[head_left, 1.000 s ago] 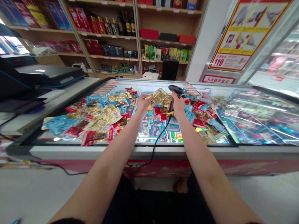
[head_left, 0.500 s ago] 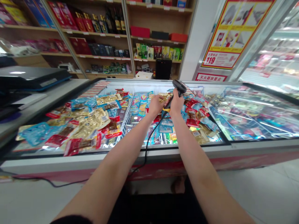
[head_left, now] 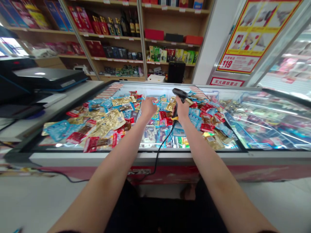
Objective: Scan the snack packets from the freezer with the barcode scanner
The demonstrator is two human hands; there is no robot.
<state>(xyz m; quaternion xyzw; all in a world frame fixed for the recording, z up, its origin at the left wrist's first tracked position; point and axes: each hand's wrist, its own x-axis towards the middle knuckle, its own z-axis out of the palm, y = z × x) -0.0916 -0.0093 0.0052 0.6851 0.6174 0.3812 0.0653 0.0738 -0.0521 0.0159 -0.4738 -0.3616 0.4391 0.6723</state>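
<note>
Left hand [head_left: 148, 108]: open, empty, just above foil snack packets [head_left: 107, 121].
Right hand [head_left: 182, 109]: gripping a black handheld barcode scanner [head_left: 179, 94].
Cord: a black cord [head_left: 160, 152] runs from the scanner over the rim.
Below: a chest freezer [head_left: 155, 158] full of packets.
Beyond: wooden shelves [head_left: 116, 42] of boxed goods and bottles.

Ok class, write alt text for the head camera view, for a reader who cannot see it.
A person's right hand holds a black barcode scanner over a chest freezer heaped with snack packets, while the open left hand reaches just above them. Shelves of boxed goods stand behind.
</note>
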